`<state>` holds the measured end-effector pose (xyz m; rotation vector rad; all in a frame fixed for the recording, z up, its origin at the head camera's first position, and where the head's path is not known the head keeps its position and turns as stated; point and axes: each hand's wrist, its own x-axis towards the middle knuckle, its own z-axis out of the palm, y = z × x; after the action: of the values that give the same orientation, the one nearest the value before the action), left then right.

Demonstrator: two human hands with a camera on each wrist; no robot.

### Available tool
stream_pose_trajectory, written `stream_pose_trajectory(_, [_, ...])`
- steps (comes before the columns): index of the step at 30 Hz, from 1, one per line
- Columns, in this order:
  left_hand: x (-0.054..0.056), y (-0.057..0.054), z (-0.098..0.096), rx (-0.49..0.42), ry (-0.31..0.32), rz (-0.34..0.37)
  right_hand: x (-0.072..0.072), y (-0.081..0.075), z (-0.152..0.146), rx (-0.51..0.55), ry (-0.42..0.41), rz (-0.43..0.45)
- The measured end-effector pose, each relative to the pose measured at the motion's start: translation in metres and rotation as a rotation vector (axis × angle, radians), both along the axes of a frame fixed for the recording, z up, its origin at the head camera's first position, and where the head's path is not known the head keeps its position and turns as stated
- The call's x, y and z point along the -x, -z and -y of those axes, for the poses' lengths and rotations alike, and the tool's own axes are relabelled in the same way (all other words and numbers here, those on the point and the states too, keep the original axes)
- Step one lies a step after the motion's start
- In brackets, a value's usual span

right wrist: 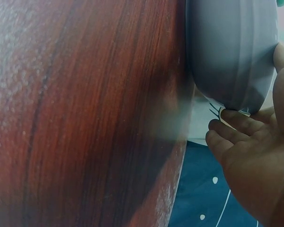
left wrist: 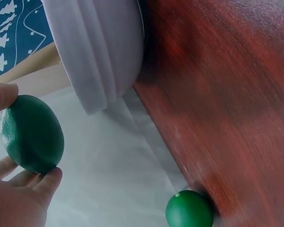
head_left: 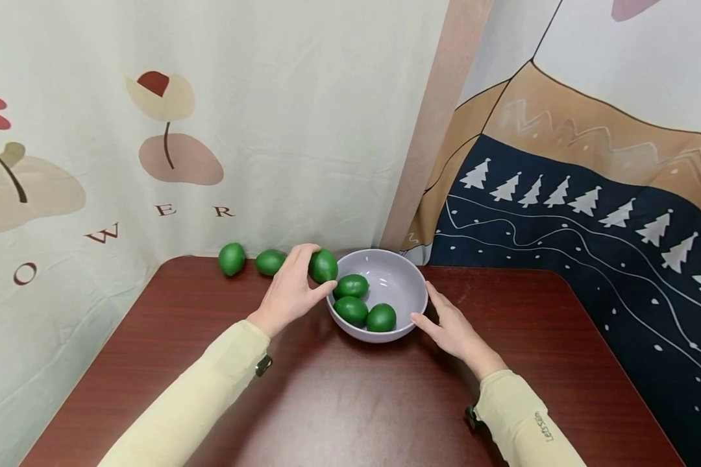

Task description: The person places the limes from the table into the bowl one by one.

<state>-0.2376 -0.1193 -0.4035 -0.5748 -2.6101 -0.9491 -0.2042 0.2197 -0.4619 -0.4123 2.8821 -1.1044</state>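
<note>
I have 1 green fruit (head_left: 324,266) pinched in the left hand (head_left: 292,285), just beside the left rim of the lilac bowl (head_left: 400,280). Its smooth skin could slip, or a bumped rim could send it rolling. Inside lie 3 fruits (head_left: 350,311). The right hand (head_left: 452,327) grips the bowl's right side; loosening might let it slide. Farther left, 2 loose fruits (head_left: 232,259) near the desk's (head_left: 385,402) far edge could roll if brushed.

Glossy green fruit (head_left: 324,266) here, smooth shiny bowl (head_left: 398,285), wood-grained table (head_left: 356,402) gleaming, and matt cloth backdrop (head_left: 304,130)!
</note>
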Motion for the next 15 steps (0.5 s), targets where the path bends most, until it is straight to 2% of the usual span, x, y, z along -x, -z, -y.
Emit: stream_pose_trajectory(15, [-0.0003,0.0031,-0.0099,-0.009,0.013,-0.015,0.0003,0.0009,0.0001,-0.006,0.001,-0.002])
